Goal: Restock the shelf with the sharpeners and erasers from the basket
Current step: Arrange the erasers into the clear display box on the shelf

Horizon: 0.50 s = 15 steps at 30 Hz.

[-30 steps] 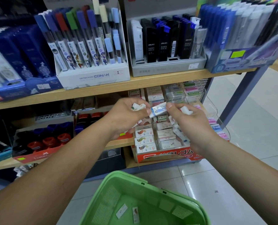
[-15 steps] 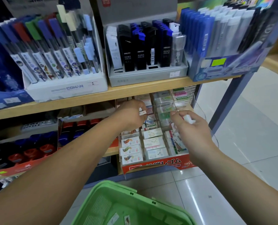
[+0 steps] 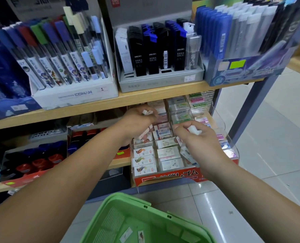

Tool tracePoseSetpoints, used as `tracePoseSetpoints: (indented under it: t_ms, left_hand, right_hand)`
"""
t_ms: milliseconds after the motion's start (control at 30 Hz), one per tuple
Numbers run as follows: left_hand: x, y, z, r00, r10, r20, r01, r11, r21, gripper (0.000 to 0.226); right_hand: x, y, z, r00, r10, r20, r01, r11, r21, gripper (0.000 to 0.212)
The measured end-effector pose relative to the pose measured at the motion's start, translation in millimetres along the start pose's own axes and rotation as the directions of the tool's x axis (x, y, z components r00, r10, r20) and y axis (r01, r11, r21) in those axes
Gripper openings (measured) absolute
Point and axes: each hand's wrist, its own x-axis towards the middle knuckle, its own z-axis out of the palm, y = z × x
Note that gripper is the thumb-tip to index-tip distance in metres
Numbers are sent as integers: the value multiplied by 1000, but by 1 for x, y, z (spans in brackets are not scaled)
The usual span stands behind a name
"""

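basket (image 3: 110,207): behind the fingers, two packets inside | left hand (image 3: 137,123): fingers curled round small erasers (image 3: 147,112) | tray (image 3: 166,178): rows just below both sets of fingers | right hand (image 3: 198,142): fingers pinch a white eraser (image 3: 194,129), long axis slanting rightward; we judge this hand nearer.

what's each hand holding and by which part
The left hand pinches a small white item in its fingertips; the right hand pinches another white item likewise. Which part is gripped cannot be told.
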Motion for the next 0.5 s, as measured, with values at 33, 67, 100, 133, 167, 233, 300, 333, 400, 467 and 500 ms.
tracePoseSetpoints:
  t_ms: [33,67,100,133,167,233,300,333,400,467,500]
  left_hand:
    - [-1,-1,-2,1000,-13,-4,13,999,-36,12]
    - [-3,-2,-3,1000,-19,-9,18,999,-48,14]
    - [-4,-2,-3,1000,-21,-10,21,998,-58,15]
    - [-6,-2,-3,1000,-26,1,26,996,-89,16]
    - [-8,0,-1,999,-36,33,41,987,-158,17]
    - [-14,3,2,991,-57,123,96,935,-340,21]
    - [-20,5,6,981,-45,190,128,881,-455,25]
    - [-22,5,8,976,-35,213,138,860,-491,27]
    - [-24,2,11,972,-26,233,150,831,-536,33]
    - [-28,1,14,978,-29,204,142,815,-562,37]
    - [-30,0,16,983,-30,182,132,801,-584,38]
  right_hand:
    - [0,0,2,1000,1,3,-1,1000,-13,11]
    - [0,1,3,1000,-3,1,3,999,-33,10]
    - [0,1,4,1000,-4,0,4,999,-46,10]
    - [0,1,5,1000,-6,1,6,999,-51,10]
    - [0,1,5,1000,-11,4,11,998,-57,10]
    - [-1,1,7,999,-35,30,37,995,-94,11]
    - [-2,1,10,997,-46,62,54,991,-122,15]
    - [-2,1,12,997,-41,73,50,991,-127,16]
    - [-1,2,14,997,-26,75,36,991,-126,18]
    - [0,4,14,998,-15,69,24,992,-125,18]
    - [0,4,15,997,-4,73,13,992,-122,18]
